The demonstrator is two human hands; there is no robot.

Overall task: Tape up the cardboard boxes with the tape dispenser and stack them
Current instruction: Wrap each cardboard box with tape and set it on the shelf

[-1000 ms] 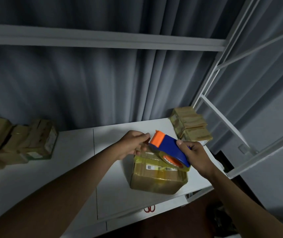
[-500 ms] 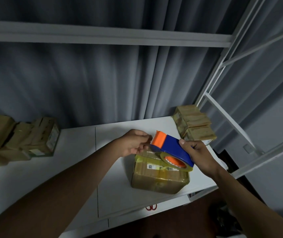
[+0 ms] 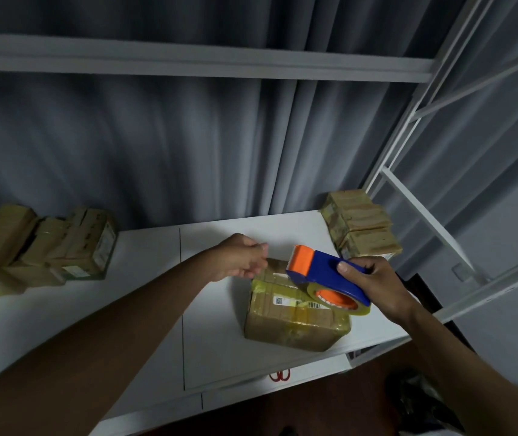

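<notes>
Cardboard box (image 3: 295,316) bears an unreadable barcode label; right hand (image 3: 377,287) grips tape dispenser (image 3: 327,278), left hand (image 3: 242,256) loosely curled.

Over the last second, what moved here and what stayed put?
The left hand has drawn away to the left from the orange head of the tape dispenser, opening a gap over the cardboard box; whether it pinches tape is unclear. The right hand still grips the dispenser above the box. The box and both stacks of boxes on the table stayed put.
</notes>
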